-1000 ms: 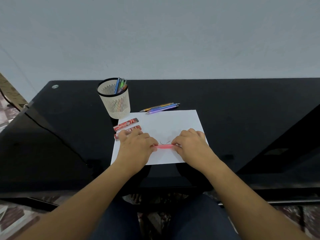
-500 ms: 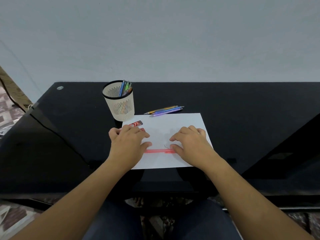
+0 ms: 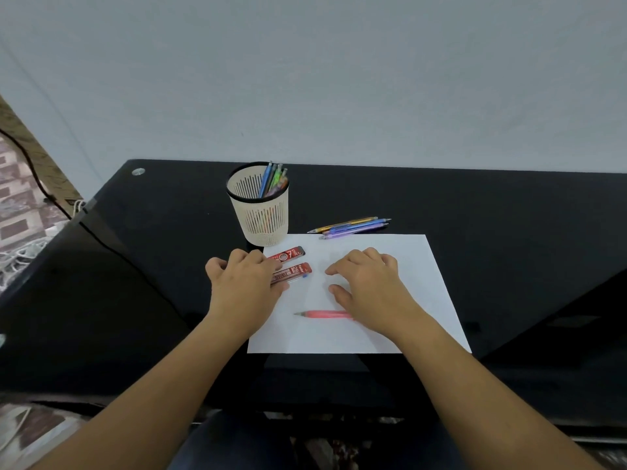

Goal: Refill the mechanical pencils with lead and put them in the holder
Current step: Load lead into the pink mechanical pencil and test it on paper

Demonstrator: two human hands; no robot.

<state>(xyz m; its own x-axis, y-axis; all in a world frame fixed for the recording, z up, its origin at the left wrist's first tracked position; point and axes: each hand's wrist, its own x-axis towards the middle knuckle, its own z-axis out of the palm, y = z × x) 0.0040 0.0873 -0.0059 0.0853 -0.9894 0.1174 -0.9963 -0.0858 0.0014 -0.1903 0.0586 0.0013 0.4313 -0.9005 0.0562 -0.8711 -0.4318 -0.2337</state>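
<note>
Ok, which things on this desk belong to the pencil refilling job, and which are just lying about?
For the job: pink mechanical pencil on the white sheet; two red lead cases; slotted holder, partly filled; loose pencils behind the sheet.
Lying about: black cable at the left of the desk; small metal disc on its far left corner.

Left hand (image 3: 245, 287) palm-down, right hand (image 3: 371, 289) splayed

Table (image 3: 475, 205): black, glossy.
Paper sheet (image 3: 424, 283): beneath both hands' fingers.
Holder (image 3: 261, 218): just beyond the left fingers (image 3: 244, 257).
Loose pencils (image 3: 353, 226): beyond the right fingers (image 3: 359, 257).
</note>
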